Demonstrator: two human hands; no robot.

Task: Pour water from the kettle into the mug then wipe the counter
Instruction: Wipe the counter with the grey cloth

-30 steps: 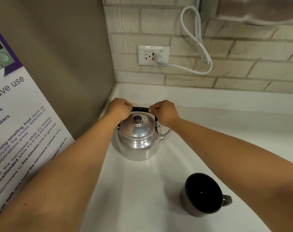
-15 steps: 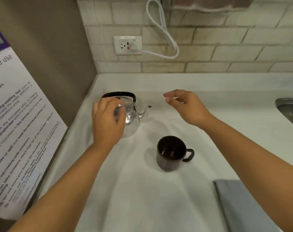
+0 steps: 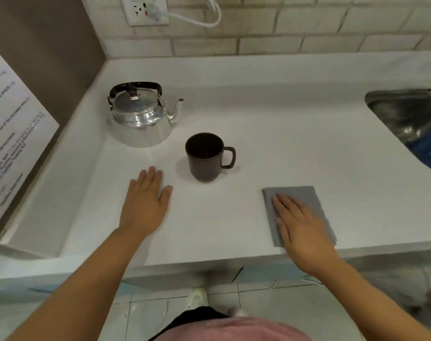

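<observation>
Here, left hand (image 3: pixel 145 203) flat, empty on counter (image 3: pixel 283 143), right hand (image 3: pixel 300 225) spread flat on grey cloth (image 3: pixel 298 195)

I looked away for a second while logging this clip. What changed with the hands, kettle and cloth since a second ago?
Both hands let go of the kettle handle and drew back toward the counter's front edge. The left hand now lies flat on the bare counter; the right hand rests flat on the grey cloth, no grip closed yet. The kettle and mug stand upright as before.
</observation>
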